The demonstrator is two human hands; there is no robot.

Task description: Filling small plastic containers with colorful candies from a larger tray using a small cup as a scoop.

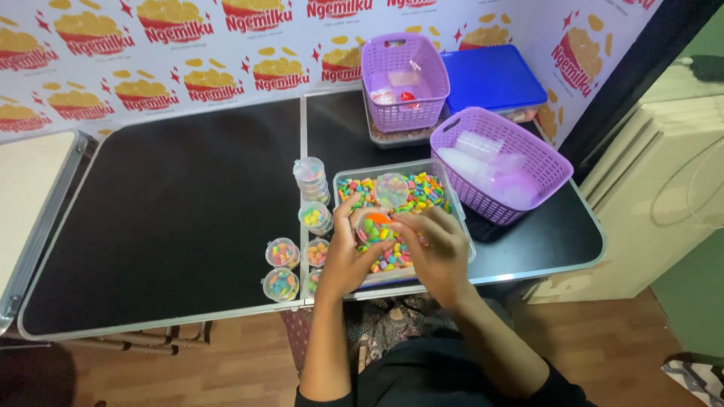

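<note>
Black and smooth, the folding desk (166, 218) is stretching out under me with its pale metal rim, backed by a white wall covered in repeating yellow and red snack pictures. Both of my hands are working over a clear plastic tray (452, 197) filled with small, chunky candy pieces (422, 190) in pink, green, yellow, orange and blue. My left hand (345, 260) is curling its fingers around a small clear round cup (375, 226), which is sitting just above the tray's middle and showing an orange piece on top of its mixed filling. My right hand (439, 249) is cupping the same cup from the other side, fingers bent against it, so both are closing on it together. An upturned clear lid (391, 188) is lying on the candy farther back. To my left, filled cups (283, 269) with lids are standing in a loose group along the desk's centre seam, with a short stack (311, 177) behind them. Two purple woven-pattern plastic baskets (501, 162) are sitting to the right and rear, one holding clear empty cups, and a blue lidded box (492, 77) is resting by the wall.
</note>
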